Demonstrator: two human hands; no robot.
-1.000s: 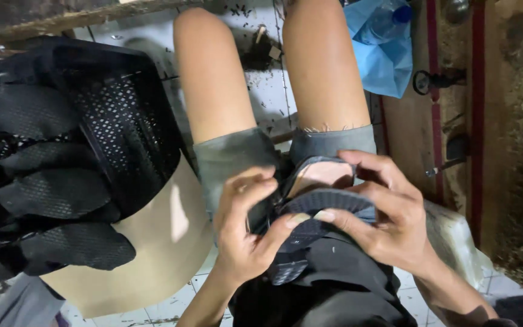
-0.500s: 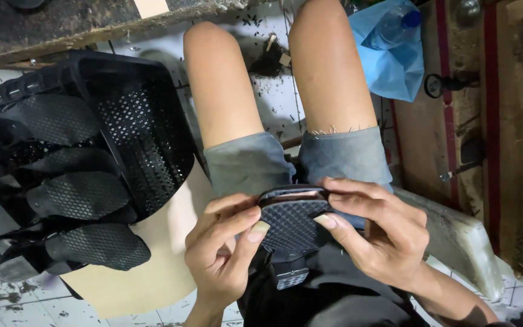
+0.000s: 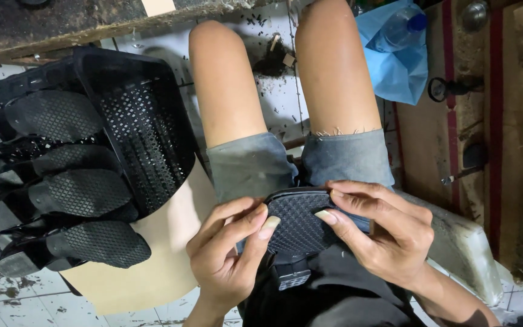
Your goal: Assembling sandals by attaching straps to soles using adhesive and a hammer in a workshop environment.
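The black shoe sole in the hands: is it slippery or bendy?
The shoe sole probably grips well, since small raised bumps cover it. It looks thin, so likely light and a bit bendy. The left hand and right hand pinch it with fingertips alone.

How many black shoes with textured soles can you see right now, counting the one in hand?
5. Four lie stacked sole-up in the black basket at left. One shoe is held on the lap by the left hand and right hand. More may be hidden beneath.

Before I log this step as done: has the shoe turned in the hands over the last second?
Yes. The shoe now lies sole-up across the lap just below the shorts; earlier its strapped upper side faced the camera.
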